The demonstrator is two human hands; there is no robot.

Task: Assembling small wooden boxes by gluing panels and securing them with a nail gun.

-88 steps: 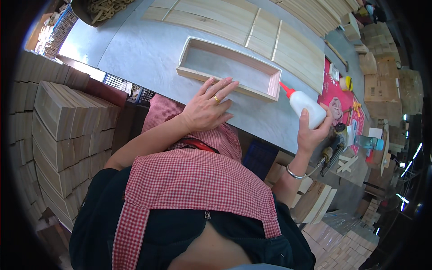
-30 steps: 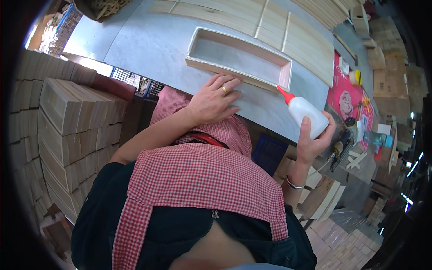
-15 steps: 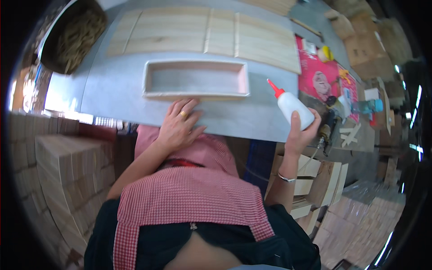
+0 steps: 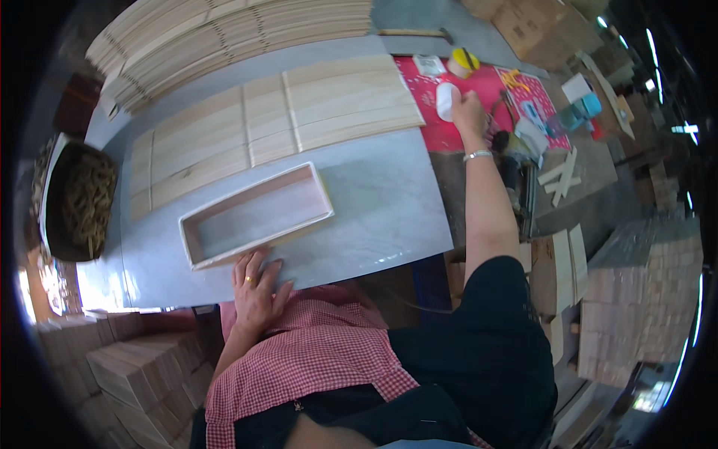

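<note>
A shallow rectangular wooden frame (image 4: pixel 320 193) lies on the grey tabletop (image 4: pixel 374 202) in front of me. My left hand (image 4: pixel 256 293) is at the table's near edge, fingers apart, with its fingertips at the frame's near side. Out to the far right, my right hand (image 4: pixel 469 118) is closed round a white squeeze bottle (image 4: pixel 446 102) over a red patterned mat (image 4: pixel 441 136). The bottle's red nozzle does not show from here.
Grooved wooden panels (image 4: pixel 213 123) lie beyond the frame, with a tall stack of slats (image 4: pixel 224 37) behind. A bin (image 4: pixel 54 202) of wooden pieces stands left. Tape (image 4: pixel 464 63), a hammer (image 4: pixel 419 32) and a turquoise-lidded container (image 4: pixel 587 107) are at the right.
My right hand has carried the bottle away from me to the red mat, its arm now stretched out. The view has turned right; my left hand stays by the frame.
</note>
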